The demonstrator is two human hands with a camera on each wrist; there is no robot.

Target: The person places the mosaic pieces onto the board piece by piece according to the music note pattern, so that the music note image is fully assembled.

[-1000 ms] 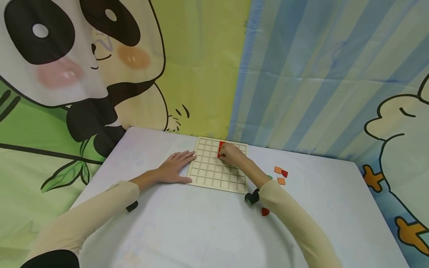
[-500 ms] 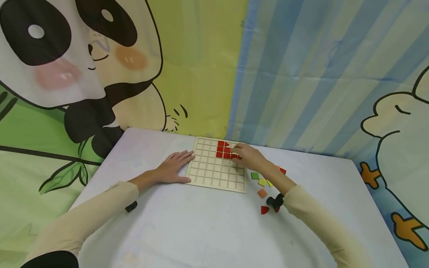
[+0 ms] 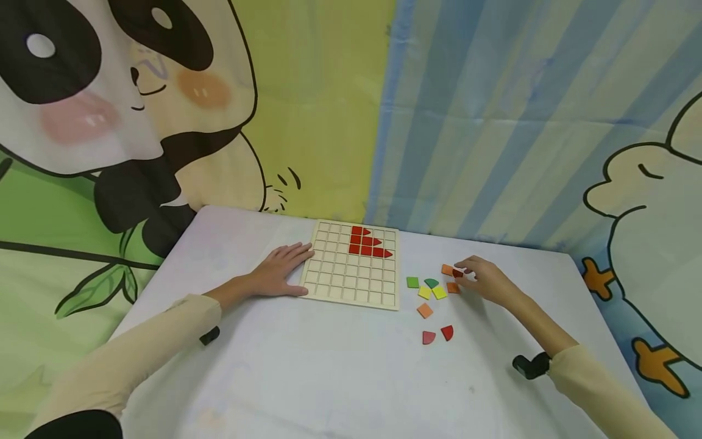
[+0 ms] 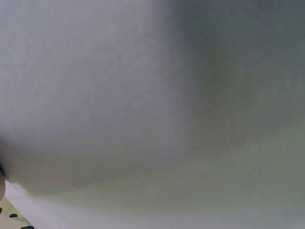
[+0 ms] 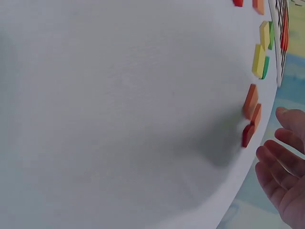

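Observation:
A pale wooden grid board (image 3: 351, 280) lies on the white table. Red pieces (image 3: 366, 250) fill three rows near its far edge, each row ending in a pointed piece on the right. My left hand (image 3: 281, 272) rests with spread fingers against the board's left edge. Over to the right, my right hand (image 3: 485, 281) hovers by a dark red quarter-round piece (image 3: 457, 273) and two orange squares (image 3: 453, 288). The right wrist view shows that hand (image 5: 283, 167) with loosely bent fingers, nothing between them, apart from the red piece (image 5: 248, 135).
Between board and right hand lie a light green square (image 3: 412, 282), a dark green rounded piece (image 3: 431, 283) and two yellow squares (image 3: 439, 292). Nearer are an orange square (image 3: 425, 311) and two red quarter-rounds (image 3: 446, 333). Printed curtains (image 3: 318, 122) stand behind the table.
My right hand has left the board and moved right to the loose pieces, uncovering the red rows. The left hand has stayed at the board's edge. The head view has shifted slightly.

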